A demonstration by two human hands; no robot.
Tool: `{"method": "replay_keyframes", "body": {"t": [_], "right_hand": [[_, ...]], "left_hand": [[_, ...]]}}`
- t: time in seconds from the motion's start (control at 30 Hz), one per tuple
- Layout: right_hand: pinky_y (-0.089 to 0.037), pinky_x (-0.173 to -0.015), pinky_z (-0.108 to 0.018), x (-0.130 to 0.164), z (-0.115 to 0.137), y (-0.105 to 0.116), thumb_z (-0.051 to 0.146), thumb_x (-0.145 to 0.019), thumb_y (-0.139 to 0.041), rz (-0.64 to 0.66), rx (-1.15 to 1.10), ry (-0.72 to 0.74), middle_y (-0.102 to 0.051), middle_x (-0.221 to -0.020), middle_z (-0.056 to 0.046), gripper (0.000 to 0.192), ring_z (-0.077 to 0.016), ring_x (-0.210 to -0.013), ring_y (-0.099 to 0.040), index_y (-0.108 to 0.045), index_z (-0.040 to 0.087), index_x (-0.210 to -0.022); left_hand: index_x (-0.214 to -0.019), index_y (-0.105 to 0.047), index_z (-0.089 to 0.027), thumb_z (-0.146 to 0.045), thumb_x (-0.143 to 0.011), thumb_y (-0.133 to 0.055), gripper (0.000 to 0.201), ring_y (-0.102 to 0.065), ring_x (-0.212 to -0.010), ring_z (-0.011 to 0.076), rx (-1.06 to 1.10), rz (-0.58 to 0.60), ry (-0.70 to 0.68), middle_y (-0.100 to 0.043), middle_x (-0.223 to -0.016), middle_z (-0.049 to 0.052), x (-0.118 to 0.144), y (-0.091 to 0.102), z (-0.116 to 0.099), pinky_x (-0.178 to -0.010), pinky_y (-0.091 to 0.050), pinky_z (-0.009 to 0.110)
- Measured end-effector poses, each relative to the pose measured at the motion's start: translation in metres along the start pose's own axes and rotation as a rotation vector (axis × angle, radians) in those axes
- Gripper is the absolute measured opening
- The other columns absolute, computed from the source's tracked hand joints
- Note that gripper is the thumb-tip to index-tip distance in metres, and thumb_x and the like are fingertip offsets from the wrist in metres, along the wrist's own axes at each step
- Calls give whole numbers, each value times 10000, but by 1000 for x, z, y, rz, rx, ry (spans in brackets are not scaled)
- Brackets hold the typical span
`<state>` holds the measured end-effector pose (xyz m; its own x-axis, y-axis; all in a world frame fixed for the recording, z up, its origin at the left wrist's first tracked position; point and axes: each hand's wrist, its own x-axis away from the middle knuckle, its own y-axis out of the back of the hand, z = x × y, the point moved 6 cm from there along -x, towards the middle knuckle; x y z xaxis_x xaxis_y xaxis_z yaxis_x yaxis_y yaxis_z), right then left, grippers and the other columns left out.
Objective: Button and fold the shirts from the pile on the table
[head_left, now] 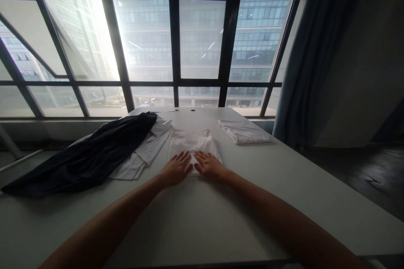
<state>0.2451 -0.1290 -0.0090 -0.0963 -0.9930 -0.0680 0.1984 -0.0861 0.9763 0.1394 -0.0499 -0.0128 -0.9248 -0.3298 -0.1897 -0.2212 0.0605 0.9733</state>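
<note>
- Two hands are lying flat on a folded white garment (193, 145) that is resting near the middle of the tabletop (284, 189), straight ahead of the person.
- Left hand (176, 168) is pressing on the garment's near edge, palm down, fingers stretched out and close together; its grip is spread, not closed on anything.
- Right hand (208, 165) is doing the same just beside it, fingertips nearly touching those of the left, grip likewise flat and pinching nothing.
- Judging by the way it is lying, the garment is looking light, thin and soft: it is likely to be giving way under the palms, sliding fairly easily on the smooth surface and flopping open if lifted by one point only. Taking hold at the two near corners or along a folded edge, with both hands, seems the safest way of keeping its shape.
- Just to the left, a second white piece of clothing (143, 153) is lying loosely spread, its edge close to the folded one but seemingly not touching it.
- Partly covering that piece, a dark garment (94, 155) is sprawling toward the tabletop's left edge.
- Further back on the right, well apart from the hands, a neatly folded white cloth (243, 131) is sitting alone.
- Beyond the tabletop, a large window (202, 38) is showing office buildings, and a dark curtain (312, 59) is hanging at the right.
</note>
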Motion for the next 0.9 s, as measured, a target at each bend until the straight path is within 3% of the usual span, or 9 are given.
{"method": "replay_keyframes", "body": {"t": [0.23,0.37,0.47,0.53,0.6,0.63,0.7,0.8,0.9], "right_hand": [[-37,-1220,-431,12,-37,12,622,-971,-169,142,29,-192,-81,-1650,-51,786,-224,-1523,-57,-170,136,-1588],[-31,-1216,-448,21,-33,16,596,-981,-155,174,34,-240,-58,-1654,-55,766,-227,-1524,-43,-142,135,-1592],[-101,-1201,-473,32,-15,20,589,-988,-182,159,71,-232,-169,-1640,-107,744,-269,-1509,-145,-251,131,-1570],[-202,-1160,-490,37,-1,27,579,-995,-206,68,100,-194,-415,-1536,-152,687,-311,-1429,-340,-482,153,-1458],[-301,-1101,-463,37,9,34,541,-1011,-216,-70,78,-134,-620,-1335,-152,624,-302,-1277,-520,-653,183,-1276],[-330,-1081,-438,35,12,36,514,-1016,-235,-137,52,-92,-656,-1280,-139,588,-283,-1228,-558,-675,193,-1237],[-333,-1091,-392,29,13,35,464,-1012,-304,-208,4,3,-617,-1353,-119,518,-249,-1270,-530,-625,192,-1315],[-216,-1180,-404,16,-4,20,475,-994,-340,-99,-15,70,-383,-1563,-91,591,-234,-1448,-320,-432,176,-1496],[-106,-1216,-420,7,-36,10,571,-990,-274,41,-13,-16,-242,-1621,-65,688,-234,-1501,-188,-314,179,-1554]], "left_hand": [[-1552,-283,-118,-608,-993,-180,752,-141,-1513,269,-5,103,122,-184,-1624,137,6,-1,23,-1205,-174,442],[-1562,-251,-123,-556,-1010,-156,708,-105,-1520,225,-1,159,69,-149,-1631,118,5,-1,36,-1215,-135,419],[-1537,-327,-183,-478,-1020,-215,606,-138,-1516,221,-73,114,60,-210,-1622,95,4,10,54,-1217,-107,464],[-1492,-415,-185,-389,-1013,-278,539,-187,-1506,247,-160,3,122,-277,-1604,106,4,23,59,-1215,-97,492],[-1444,-483,-162,-320,-1005,-290,505,-253,-1486,265,-196,-105,168,-355,-1572,127,6,32,48,-1213,-125,485],[-1432,-499,-151,-318,-1010,-275,506,-285,-1474,268,-184,-134,170,-387,-1555,135,8,32,37,-1210,-154,473],[-1449,-473,-142,-428,-1020,-251,561,-320,-1457,285,-107,-105,154,-406,-1541,145,10,24,9,-1188,-224,485],[-1512,-370,-115,-585,-988,-275,710,-241,-1482,328,-45,-38,109,-301,-1587,166,13,8,-24,-1177,-235,514],[-1530,-333,-111,-597,-982,-289,733,-190,-1495,336,-36,-4,101,-262,-1600,168,15,3,-31,-1189,-193,523]]}}
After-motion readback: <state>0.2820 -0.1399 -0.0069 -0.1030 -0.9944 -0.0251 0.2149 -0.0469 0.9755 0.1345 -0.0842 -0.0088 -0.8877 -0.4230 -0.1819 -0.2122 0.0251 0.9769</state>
